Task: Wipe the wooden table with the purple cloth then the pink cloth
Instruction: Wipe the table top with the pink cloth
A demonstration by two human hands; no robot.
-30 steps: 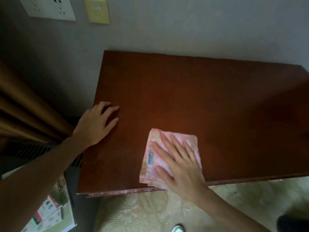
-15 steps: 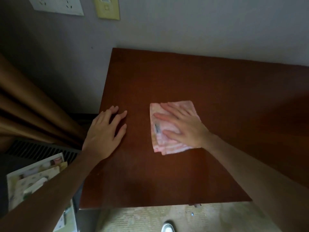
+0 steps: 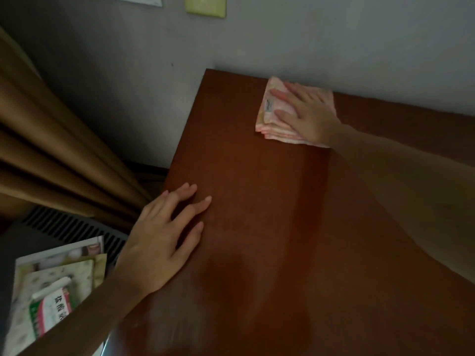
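Note:
The dark red-brown wooden table [image 3: 270, 227] fills the right and lower part of the view. A folded pink cloth [image 3: 270, 116] with a small white label lies at the table's far edge, against the wall. My right hand [image 3: 308, 111] presses flat on top of the cloth, fingers spread toward the left. My left hand [image 3: 164, 240] rests flat on the table's left edge, fingers apart, holding nothing. No purple cloth is in view.
A grey wall [image 3: 308, 34] runs right behind the table. Brown curtains [image 3: 51, 150] hang at the left. Below them are a dark vent grille [image 3: 77, 229] and a stack of printed papers and packets [image 3: 51, 291].
My right hand has slid the pink cloth from the table's near edge across to the far edge by the wall. My left hand has stayed on the left edge.

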